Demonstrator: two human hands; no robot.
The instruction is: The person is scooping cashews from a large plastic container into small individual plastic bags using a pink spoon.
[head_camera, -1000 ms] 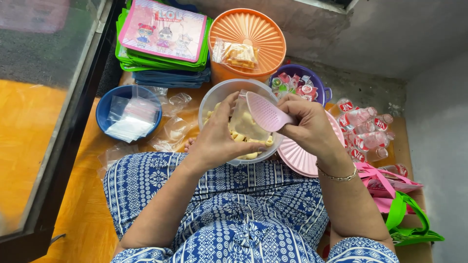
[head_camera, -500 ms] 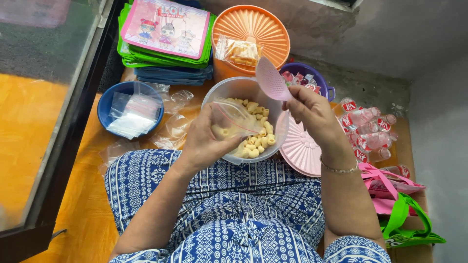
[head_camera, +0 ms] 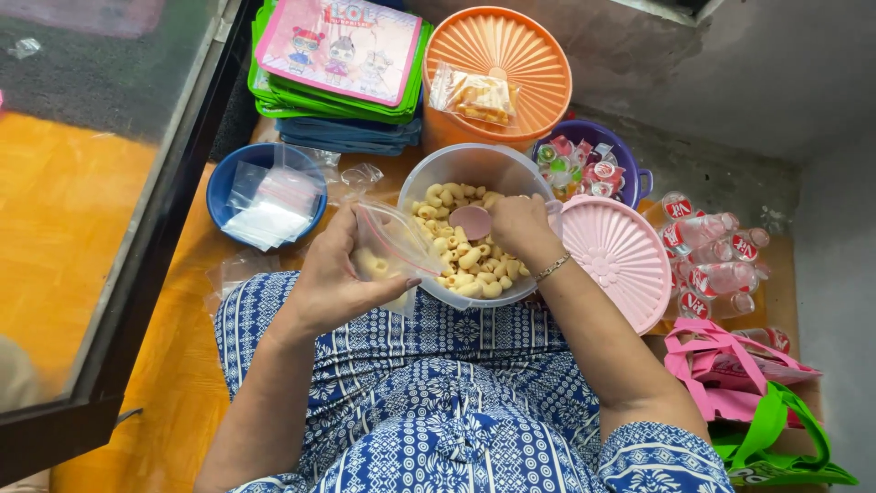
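over the clear bowl (head_camera: 474, 173) of pale macaroni-shaped snacks (head_camera: 465, 265), right at the middle of the spread, the right hand (head_camera: 516, 224) is closed around a small pink scoop (head_camera: 472, 221) that sits down among the pieces, mouth low in the heap. left of the bowl, touching its rim, the left hand (head_camera: 333, 274) pinches a little clear bag (head_camera: 392, 251), fingers clamped on its mouth and holding it open toward the bowl; a few pieces already lie in the bottom of it. this looks like the scooping step, bag part filled. the next move, by my reading, calls for lifting a level scoop and tipping it into that narrow mouth without spilling, so the bag must stay wide and close to the rim. behind the bowl stands an orange tub (head_camera: 502, 73) with a filled packet (head_camera: 474, 96) on its lid; right of the bowl leans a pink lid (head_camera: 620, 260), and beyond it a purple bowl (head_camera: 630, 169) of jelly cups and some small bottles (head_camera: 712, 251). left of the bowl a blue dish (head_camera: 224, 187) holds spare bags (head_camera: 269, 205).
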